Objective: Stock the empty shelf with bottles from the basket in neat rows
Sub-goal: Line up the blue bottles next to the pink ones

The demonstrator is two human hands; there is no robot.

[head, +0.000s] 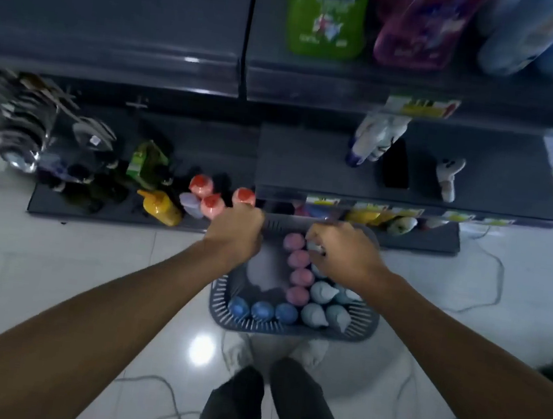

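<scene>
A grey slatted basket [289,329] stands on the white floor in front of the shelving. It holds a column of pink-capped bottles [299,277], three blue ones [262,310] along its near rim and several pale teal ones [322,292] on the right. My left hand [236,230] is at the basket's far left corner, closed around a red-capped bottle [244,197] beside the bottom shelf [95,213]. Two more red-capped bottles [212,204] stand there. My right hand [344,251] reaches into the basket, fingers curled on a pale teal bottle [314,247]. A dark bare shelf [117,19] spans the upper left.
Large green [325,15], purple and blue bottles stand on the top right shelf. The middle shelf [307,164] carries a spray bottle [372,141] and a black phone [395,164]. A yellow bottle [159,208], green pack and foil packets fill the lower left. Cables cross the floor by my legs.
</scene>
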